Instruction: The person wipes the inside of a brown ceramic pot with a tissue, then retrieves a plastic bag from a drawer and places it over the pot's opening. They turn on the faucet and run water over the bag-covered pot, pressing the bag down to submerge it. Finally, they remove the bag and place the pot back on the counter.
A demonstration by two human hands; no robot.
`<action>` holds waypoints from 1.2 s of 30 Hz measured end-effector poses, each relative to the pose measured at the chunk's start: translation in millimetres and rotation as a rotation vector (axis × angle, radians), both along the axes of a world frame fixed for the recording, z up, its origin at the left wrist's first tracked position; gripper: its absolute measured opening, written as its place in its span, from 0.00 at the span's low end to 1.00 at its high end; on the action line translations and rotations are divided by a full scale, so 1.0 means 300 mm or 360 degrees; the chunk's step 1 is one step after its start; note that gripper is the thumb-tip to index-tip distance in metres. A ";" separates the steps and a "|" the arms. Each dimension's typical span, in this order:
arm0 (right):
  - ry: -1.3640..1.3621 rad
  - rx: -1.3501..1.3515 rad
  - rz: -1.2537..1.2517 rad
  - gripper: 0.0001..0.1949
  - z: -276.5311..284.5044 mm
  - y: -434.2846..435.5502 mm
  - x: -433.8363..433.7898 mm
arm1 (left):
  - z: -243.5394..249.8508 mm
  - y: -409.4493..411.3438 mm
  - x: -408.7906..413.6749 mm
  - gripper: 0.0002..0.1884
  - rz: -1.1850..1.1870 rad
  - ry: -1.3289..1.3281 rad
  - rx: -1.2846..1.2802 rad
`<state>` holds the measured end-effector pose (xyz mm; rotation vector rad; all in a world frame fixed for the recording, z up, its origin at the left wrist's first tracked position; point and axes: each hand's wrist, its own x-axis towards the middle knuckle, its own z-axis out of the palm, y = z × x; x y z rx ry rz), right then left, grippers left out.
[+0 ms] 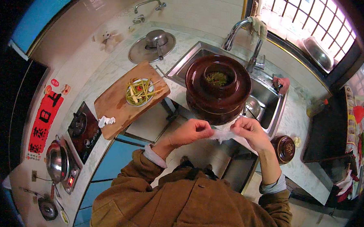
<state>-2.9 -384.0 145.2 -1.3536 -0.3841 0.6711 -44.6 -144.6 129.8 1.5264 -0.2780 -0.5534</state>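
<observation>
A white tissue [222, 134] is stretched between my two hands, in front of my chest. My left hand [193, 132] pinches one end of it, and my right hand [250, 131] pinches the other. Just beyond them a large brown glazed pickle jar [197, 105] stands at the counter's front edge by the sink. Green vegetable matter [217, 79] shows through its open mouth, inside a wide water-seal rim. Its likely lid, a dark brown glazed piece [285, 149], sits on the counter right of my right forearm.
Left of the jar, a wooden cutting board [115, 110] bears a bowl of pickled vegetables [139, 92] and a crumpled tissue [106, 121]. Behind the jar is a steel sink [184, 65] with a tall faucet [234, 32]. A gas burner [79, 122] and a wok [56, 162] are farther left.
</observation>
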 end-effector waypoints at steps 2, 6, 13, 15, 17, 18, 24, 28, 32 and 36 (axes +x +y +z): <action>0.0155 0.0528 -0.0102 0.07 -0.009 0.001 0.025 | 0.035 0.013 0.025 0.11 0.0066 0.0001 -0.0218; 0.0353 0.1043 -0.0236 0.13 0.080 0.046 0.065 | 0.044 0.042 0.086 0.11 0.0192 0.0178 -0.0972; -0.0297 -0.0139 -0.0154 0.10 0.077 0.113 0.125 | 0.098 0.091 0.249 0.09 0.0044 0.0076 -0.0901; -0.0225 0.0012 -0.0211 0.10 0.090 0.114 0.146 | 0.110 0.119 0.295 0.09 -0.0006 -0.0165 -0.0452; -0.0123 0.0336 -0.0242 0.10 0.087 0.140 0.158 | 0.119 0.141 0.335 0.06 -0.0067 -0.0204 -0.0199; -0.0064 0.0572 -0.0253 0.10 0.081 0.160 0.168 | 0.128 0.137 0.351 0.05 -0.0105 -0.0188 -0.0168; 0.0085 0.0850 -0.0645 0.10 0.082 0.226 0.192 | 0.121 0.168 0.441 0.13 -0.0199 0.0120 -0.0745; -0.0087 0.0386 -0.0782 0.10 0.054 0.208 0.213 | 0.116 0.178 0.490 0.10 -0.0163 0.0402 -0.0819; -0.0360 -0.0303 -0.0703 0.07 0.101 0.242 0.237 | 0.119 0.145 0.511 0.11 -0.0037 0.0035 -0.0364; -0.0664 -0.0743 -0.0876 0.07 0.075 0.248 0.265 | 0.123 0.130 0.518 0.11 0.0030 0.0058 -0.0360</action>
